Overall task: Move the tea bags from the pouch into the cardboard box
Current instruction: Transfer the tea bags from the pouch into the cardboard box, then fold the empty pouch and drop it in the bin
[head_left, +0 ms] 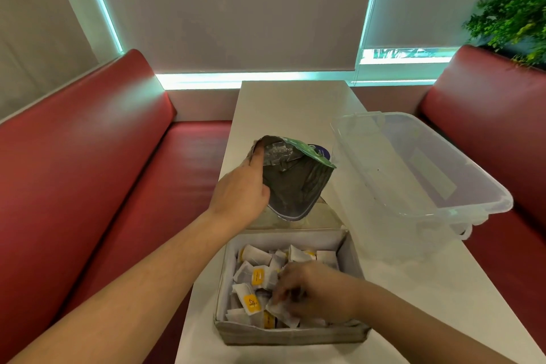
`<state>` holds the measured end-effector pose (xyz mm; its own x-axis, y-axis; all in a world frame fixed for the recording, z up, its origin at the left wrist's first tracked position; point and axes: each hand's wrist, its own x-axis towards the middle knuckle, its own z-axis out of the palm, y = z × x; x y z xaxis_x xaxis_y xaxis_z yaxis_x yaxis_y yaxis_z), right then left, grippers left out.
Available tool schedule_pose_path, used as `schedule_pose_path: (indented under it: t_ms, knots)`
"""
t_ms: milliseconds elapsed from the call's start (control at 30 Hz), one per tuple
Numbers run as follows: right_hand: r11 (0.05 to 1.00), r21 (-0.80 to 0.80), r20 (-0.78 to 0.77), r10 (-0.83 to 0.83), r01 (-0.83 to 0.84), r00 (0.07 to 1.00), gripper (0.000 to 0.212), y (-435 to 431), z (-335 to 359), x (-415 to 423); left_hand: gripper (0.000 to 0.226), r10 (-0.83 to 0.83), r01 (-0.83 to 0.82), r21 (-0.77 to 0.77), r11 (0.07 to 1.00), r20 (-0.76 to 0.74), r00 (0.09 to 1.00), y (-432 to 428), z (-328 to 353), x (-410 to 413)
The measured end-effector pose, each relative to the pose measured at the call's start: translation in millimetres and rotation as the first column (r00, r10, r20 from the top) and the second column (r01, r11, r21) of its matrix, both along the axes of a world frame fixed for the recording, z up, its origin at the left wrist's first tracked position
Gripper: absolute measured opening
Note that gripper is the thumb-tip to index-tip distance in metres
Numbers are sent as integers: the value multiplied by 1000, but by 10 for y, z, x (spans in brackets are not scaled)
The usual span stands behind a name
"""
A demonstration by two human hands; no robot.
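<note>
Right grip (313,292), inside the cardboard box (292,334) at the near edge of the desk (295,112), pinches a tea bag (282,312); left grip (239,195) clutches the opened pouch (295,186) beyond it.

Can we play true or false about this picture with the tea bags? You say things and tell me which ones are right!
1. The left hand holds the pouch. True.
2. The cardboard box has nothing in it. False: lots of tea bags lie inside it.
3. The right hand is down in the cardboard box, among the tea bags. True.
4. The clear plastic tub is full of tea bags. False: no tea bags show in it.
5. The benches beside the table are blue. False: they are red.
</note>
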<state>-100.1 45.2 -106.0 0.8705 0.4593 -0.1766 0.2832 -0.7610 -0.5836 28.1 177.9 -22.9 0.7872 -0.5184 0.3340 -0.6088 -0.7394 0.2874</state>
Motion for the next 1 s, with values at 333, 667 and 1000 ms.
schedule_pose_path:
  t_ms: [333, 667, 1000]
  knots:
    - [991, -129, 92, -22, 33, 996, 31, -52, 43, 50, 73, -10, 10, -8, 1000, 3, 1000, 78, 37, -44]
    - [706, 364, 395, -708, 607, 586, 49, -492, 565, 258, 71, -18, 22, -66, 998, 59, 998, 197, 182, -150]
    - [777, 114, 561, -565, 619, 605, 37, -609, 722, 343, 56, -76, 49, -286, 957, -84, 994, 462, 453, -153]
